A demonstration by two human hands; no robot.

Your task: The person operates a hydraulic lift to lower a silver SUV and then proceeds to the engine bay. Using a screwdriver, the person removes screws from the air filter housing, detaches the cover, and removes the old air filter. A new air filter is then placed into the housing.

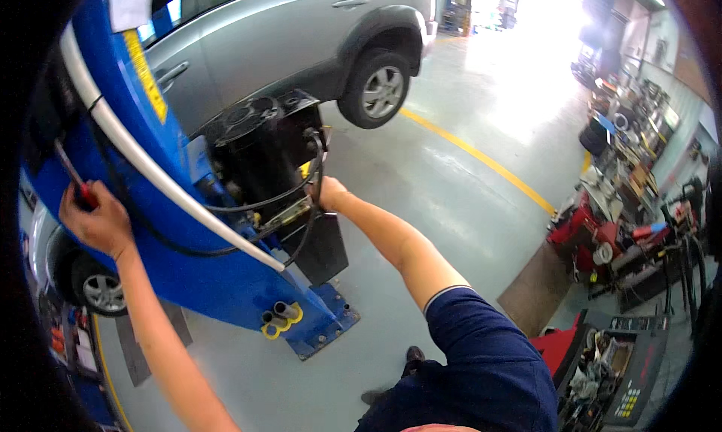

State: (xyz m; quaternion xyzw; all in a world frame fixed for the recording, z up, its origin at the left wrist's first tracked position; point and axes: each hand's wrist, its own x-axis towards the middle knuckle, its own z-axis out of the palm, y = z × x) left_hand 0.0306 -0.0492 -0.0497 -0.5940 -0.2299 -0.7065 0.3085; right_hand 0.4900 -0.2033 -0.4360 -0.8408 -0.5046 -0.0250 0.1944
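Note:
My left hand point(101, 223) is wrapped round the red handle of a screwdriver point(88, 197). Its thin shaft points up toward a dark box point(51, 109) on the blue lift post point(218, 270). Farther right, my right hand point(331, 194) is closed beside the black power unit point(259, 150) on the post, next to its black hoses point(307, 233) and a metal fitting point(286, 215). What those fingers grip is hidden. A white conduit point(162, 172) runs down the post between my hands.
A silver car point(278, 45) stands raised behind the post; another car's wheel point(103, 293) shows at left. Metal tubes point(284, 310) sit in a yellow holder by the bolted base plate point(323, 340). A tool cart point(602, 372) and cluttered parts point(617, 221) line the right side.

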